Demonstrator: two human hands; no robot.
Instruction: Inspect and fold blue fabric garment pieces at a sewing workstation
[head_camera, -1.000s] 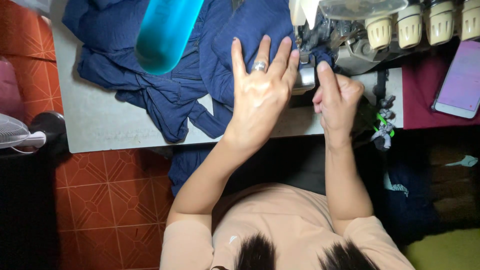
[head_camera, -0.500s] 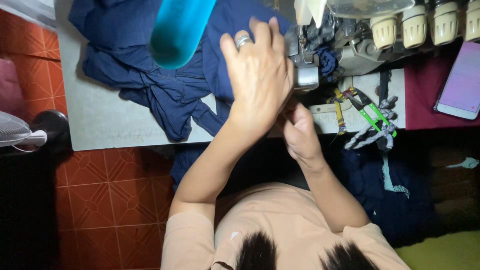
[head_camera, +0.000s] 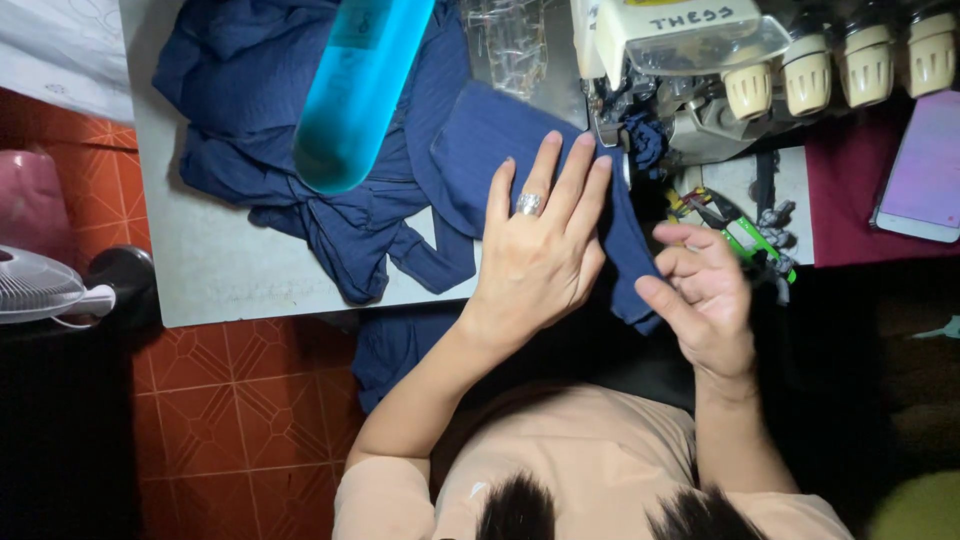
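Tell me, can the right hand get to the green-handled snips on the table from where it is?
Probably yes: the right hand hangs open just below the green-handled snips, with nothing between them.

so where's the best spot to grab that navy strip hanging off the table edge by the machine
Probably the free lower end of the navy strip, pinched across its narrow width from the right. The left hand lies flat on the cloth and blocks the other side, while the right hand is beside that end with fingers curled toward it. Higher up, the sewing machine crowds the strip.
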